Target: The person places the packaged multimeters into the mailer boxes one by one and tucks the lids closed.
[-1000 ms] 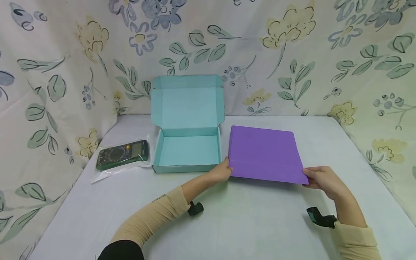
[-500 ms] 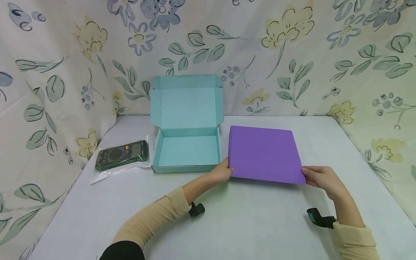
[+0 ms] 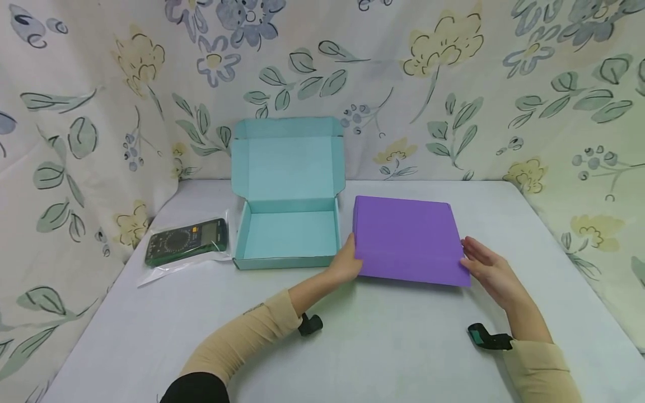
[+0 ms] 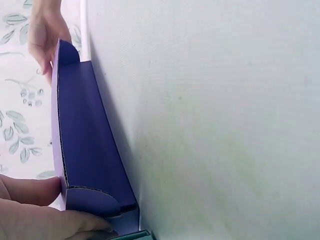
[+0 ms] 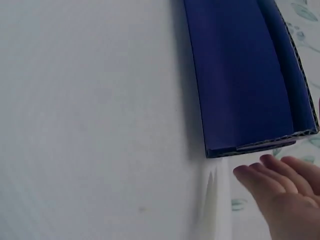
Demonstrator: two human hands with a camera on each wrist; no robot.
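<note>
A purple cardboard box (image 3: 408, 240) stands on the table with its lid lowered over it. Its front side is open in the wrist views, where the dark inside and a rounded side flap (image 4: 92, 200) show. At the front left corner my left hand (image 3: 345, 263) pinches the lid edge, thumb on top and fingers by the flap. My right hand (image 3: 496, 274) is beside the front right corner with fingers extended. In the right wrist view those fingers (image 5: 272, 172) are apart from the box wall (image 5: 240, 100); whether the thumb touches the lid is hard to tell.
Left of the purple box stands an open teal box (image 3: 287, 235), its lid (image 3: 287, 168) raised behind it. Farther left lies a multimeter (image 3: 186, 242) in a clear plastic bag (image 3: 166, 272). A floral curtain (image 3: 312, 67) hangs behind the white table (image 3: 393, 347).
My right hand has let go of the lid's front right corner, and its fingers have straightened beside the edge. The left hand stays at the left corner.
</note>
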